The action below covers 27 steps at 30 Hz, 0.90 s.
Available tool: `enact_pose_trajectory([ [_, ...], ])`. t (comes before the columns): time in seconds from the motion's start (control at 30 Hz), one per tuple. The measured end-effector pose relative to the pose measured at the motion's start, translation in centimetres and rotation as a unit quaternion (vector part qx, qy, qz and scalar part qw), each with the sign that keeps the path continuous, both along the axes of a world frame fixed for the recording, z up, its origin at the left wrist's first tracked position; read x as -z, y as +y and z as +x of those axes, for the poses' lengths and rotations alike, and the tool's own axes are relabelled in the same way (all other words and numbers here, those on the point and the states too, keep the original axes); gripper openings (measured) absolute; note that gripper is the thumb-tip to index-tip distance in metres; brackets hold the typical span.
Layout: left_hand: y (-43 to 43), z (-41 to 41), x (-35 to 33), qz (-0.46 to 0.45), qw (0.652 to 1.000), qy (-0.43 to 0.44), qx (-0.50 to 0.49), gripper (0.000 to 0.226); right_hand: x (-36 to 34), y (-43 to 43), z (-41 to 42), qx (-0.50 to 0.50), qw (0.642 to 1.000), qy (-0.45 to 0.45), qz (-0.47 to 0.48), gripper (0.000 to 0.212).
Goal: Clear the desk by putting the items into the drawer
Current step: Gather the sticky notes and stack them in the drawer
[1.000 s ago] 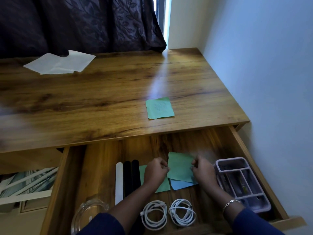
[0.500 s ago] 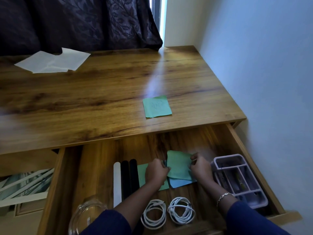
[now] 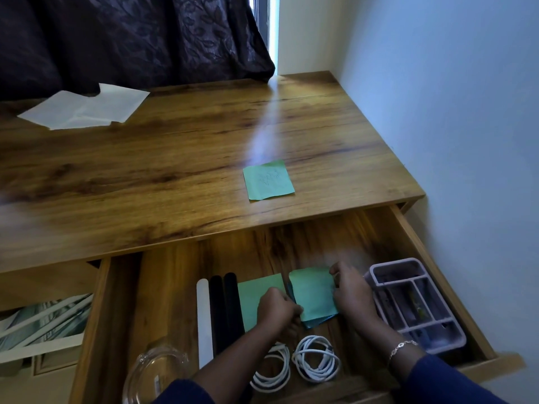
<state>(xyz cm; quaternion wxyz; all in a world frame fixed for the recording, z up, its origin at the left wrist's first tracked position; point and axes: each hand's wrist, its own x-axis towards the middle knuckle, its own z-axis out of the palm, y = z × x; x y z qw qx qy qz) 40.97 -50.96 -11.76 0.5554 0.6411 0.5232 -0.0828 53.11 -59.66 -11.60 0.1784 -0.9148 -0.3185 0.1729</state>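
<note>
Both my hands are down in the open drawer [image 3: 175, 287]. My left grip [image 3: 277, 312] is curled on the lower left corner of a green note [image 3: 313, 295], and my right grip [image 3: 351, 293] pinches its right edge near the top corner. The note lies over a blue sheet [image 3: 319, 322], just beside a second green note [image 3: 256, 293] that my left grip partly covers. Left of that lie a white strip [image 3: 204, 319] and two black strips [image 3: 224, 310]. A lilac organiser tray [image 3: 420, 342] touches my right wrist's side. Two coiled white cables [image 3: 316, 358] lie nearer me. On the tabletop [image 3: 145, 176] a scribbled green note [image 3: 268, 179] sits near the front edge, and white papers [image 3: 84, 107] lie far left.
</note>
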Motion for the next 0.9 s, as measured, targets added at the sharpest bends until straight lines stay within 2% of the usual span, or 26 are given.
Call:
enact_pose_trajectory([
  [0.07, 0.1, -0.1, -0.1, -0.027, 1.000, 0.003, -0.012, 0.014, -0.3, -0.7, -0.2, -0.104, 0.994, -0.032, -0.022, 0.039],
  [0.13, 0.3, -0.1, -0.1, -0.041, 0.999, 0.013, -0.015, 0.015, -0.4, -1.2, -0.5, -0.216, 0.973, -0.049, -0.071, 0.050],
  [0.2, 0.5, -0.1, 0.0, -0.043, 0.999, 0.021, -0.013, 0.016, -0.2, -1.5, -0.9, -0.272, 0.954, -0.058, -0.114, 0.057],
  [0.37, 1.4, -0.1, 0.2, 0.016, 0.999, 0.030, 0.019, 0.020, 0.4, -1.0, -1.4, -0.259, 0.957, -0.073, -0.104, 0.049],
  [0.6, 1.7, -0.5, 0.3, 0.035, 0.998, 0.027, 0.038, 0.021, 0.4, -0.4, -1.4, -0.275, 0.951, -0.090, -0.108, 0.047],
  [0.7, 1.6, -0.5, 0.3, 0.042, 0.996, 0.042, 0.063, 0.024, 0.3, -0.5, -0.9, -0.276, 0.954, -0.070, -0.094, 0.049],
  [0.83, 2.0, -0.7, -0.3, 0.202, 0.974, 0.058, 0.087, 0.028, 0.0, -0.8, 0.0, -0.230, 0.972, -0.054, 0.003, 0.040],
  [0.9, 2.3, -1.0, -1.1, 0.287, 0.953, 0.030, 0.090, 0.026, -0.5, -0.7, 0.4, -0.193, 0.978, -0.058, 0.052, 0.033],
])
